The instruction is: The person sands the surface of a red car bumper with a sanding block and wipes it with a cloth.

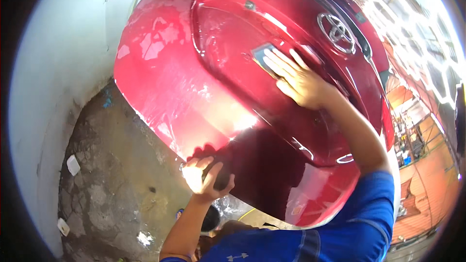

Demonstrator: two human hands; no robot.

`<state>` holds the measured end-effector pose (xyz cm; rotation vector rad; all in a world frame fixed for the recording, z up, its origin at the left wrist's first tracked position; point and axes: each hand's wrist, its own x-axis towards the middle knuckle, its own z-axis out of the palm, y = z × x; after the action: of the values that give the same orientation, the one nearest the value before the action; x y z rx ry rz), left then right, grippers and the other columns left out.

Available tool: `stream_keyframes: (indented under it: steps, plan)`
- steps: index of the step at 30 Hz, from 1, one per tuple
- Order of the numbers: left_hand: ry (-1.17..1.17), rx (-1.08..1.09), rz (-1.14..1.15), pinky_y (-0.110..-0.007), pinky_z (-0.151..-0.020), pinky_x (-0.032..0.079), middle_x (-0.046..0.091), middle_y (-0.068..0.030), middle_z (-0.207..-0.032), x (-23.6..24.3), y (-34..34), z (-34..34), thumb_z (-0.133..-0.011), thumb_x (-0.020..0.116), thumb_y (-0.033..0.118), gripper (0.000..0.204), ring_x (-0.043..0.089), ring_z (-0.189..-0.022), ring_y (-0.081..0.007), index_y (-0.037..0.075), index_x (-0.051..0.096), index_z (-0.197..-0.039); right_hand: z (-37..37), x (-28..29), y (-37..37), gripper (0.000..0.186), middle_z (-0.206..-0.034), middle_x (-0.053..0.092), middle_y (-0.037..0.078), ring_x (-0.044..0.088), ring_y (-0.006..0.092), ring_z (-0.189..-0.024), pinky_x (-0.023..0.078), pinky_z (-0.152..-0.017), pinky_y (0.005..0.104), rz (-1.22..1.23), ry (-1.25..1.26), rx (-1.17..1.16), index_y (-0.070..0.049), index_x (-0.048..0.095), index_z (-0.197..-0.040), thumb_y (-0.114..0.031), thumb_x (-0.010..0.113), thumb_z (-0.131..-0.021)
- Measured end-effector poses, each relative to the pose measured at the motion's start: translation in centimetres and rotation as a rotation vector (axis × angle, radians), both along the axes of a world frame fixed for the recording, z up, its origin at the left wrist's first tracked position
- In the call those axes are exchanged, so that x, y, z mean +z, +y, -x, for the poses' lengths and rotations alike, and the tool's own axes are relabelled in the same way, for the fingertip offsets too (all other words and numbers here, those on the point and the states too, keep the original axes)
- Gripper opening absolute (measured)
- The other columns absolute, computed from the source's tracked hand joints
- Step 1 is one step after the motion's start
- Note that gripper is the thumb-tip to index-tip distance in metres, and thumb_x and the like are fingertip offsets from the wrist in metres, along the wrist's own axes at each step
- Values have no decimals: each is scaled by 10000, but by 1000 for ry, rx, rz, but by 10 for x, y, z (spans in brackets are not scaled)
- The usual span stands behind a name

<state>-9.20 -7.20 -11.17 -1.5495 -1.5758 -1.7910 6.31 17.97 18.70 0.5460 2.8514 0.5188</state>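
- With the right hand [301, 85], pressing a flat rectangular grey pad [262, 52] onto the red tailgate [233, 34], left of the chrome emblem [336, 33]; with straight, slightly spread fingers.
- With the left hand [206, 177], bent-fingered at the near edge of the red bumper [184, 92]; cannot tell whether holding the dark rounded shape [222, 177] there.
- Nearer, on wet concrete floor [131, 153], beside the left forearm: black bucket [211, 219].

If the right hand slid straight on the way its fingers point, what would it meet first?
Beyond the grey pad beneath it, the right hand would cross red bodywork; the curved crease is probably the first feature in line, though depth is unclear.
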Motion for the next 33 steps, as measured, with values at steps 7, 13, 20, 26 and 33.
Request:
stream_keyframes:
  steps: [7, 13, 20, 26, 33]
  plan:
    - [9, -16, 39, -548, -953, 495, 670, -157, -1197, -3, -7, -4, -729, 846, 359, 461, 590, -1086, -400, 142, 720, -1115, 35, 0, 40, 617, -1782, 218, 124, 156, 275, -1659, 55, -1340, 560, -125, -19, 79, -89, 263, -1698, -339, 355, -1142]
    - [1, -12, -18, -564, -957, 493, 679, -159, -1178, -6, 3, -9, -706, 861, 357, 480, 592, -1076, -386, 135, 719, -1107, 24, 6, 27, 652, -1772, 250, 121, 180, 268, -1653, 64, -1341, 558, -150, -46, 50, -59, 254, -1697, -322, 401, -1119]
    - [-1, 8, 11, -550, -950, 492, 674, -145, -1180, -5, -3, -2, -667, 880, 350, 512, 589, -1086, -388, 146, 722, -1109, -6, -4, -6, 621, -1767, 254, 135, 200, 332, -1641, 120, -1328, 573, 30, 26, 48, -87, 284, -1694, -335, 386, -1134]
    - [-22, -46, -39, -538, -927, 491, 674, -144, -1174, -4, 4, -11, -649, 878, 341, 514, 592, -1053, -385, 151, 717, -1098, -9, -12, -50, 640, -1752, 292, 148, 227, 362, -1633, 103, -1318, 601, -23, -80, 108, -78, 343, -1674, -306, 480, -1092]
    - [-4, 10, 21, -542, -931, 496, 690, -147, -1179, -1, -7, 4, -654, 870, 337, 501, 598, -1079, -386, 131, 737, -1090, 1, -36, -76, 655, -1767, 276, 109, 172, 298, -1658, 27, -1324, 599, 163, -82, -14, -81, 321, -1686, -319, 406, -1081]
